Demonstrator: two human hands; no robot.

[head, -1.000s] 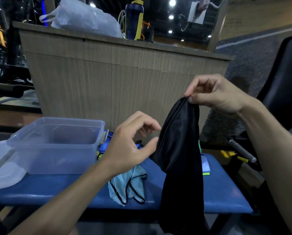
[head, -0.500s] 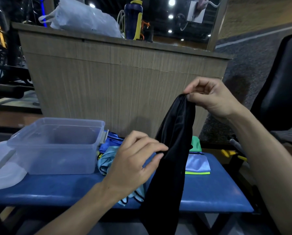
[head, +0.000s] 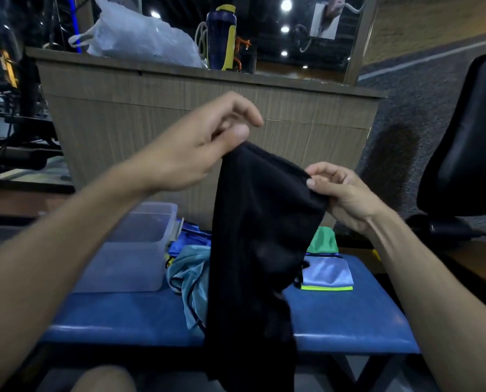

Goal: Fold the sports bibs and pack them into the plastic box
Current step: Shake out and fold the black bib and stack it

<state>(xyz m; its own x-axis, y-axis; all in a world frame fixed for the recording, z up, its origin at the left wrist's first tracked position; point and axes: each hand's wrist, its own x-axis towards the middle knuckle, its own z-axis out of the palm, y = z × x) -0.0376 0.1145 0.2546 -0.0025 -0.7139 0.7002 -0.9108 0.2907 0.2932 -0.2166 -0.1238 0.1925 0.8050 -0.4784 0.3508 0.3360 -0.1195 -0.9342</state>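
Observation:
A black sports bib (head: 258, 250) hangs in front of me, over the blue bench (head: 349, 321). My left hand (head: 202, 145) pinches its top edge on the left, thumb against fingers. At the right side of that edge, my right hand (head: 340, 193) pinches the cloth a little lower. The clear plastic box (head: 134, 250) stands open on the bench at the left, partly behind my left forearm. Beside it lie a crumpled light blue bib (head: 191, 273), a blue one (head: 188, 240), a folded pale blue bib with a yellow edge (head: 329, 274) and a green one (head: 323, 239).
A wooden counter (head: 207, 114) rises behind the bench, with a white plastic bag (head: 140, 38) and a dark blue bottle (head: 220, 38) on top. A black padded seat (head: 467, 137) stands at the right. Dark gym equipment (head: 15, 154) fills the far left.
My left hand has risen from the bib's middle to its top edge and now pinches it. My right hand has dropped lower, and the cloth is spread between both hands.

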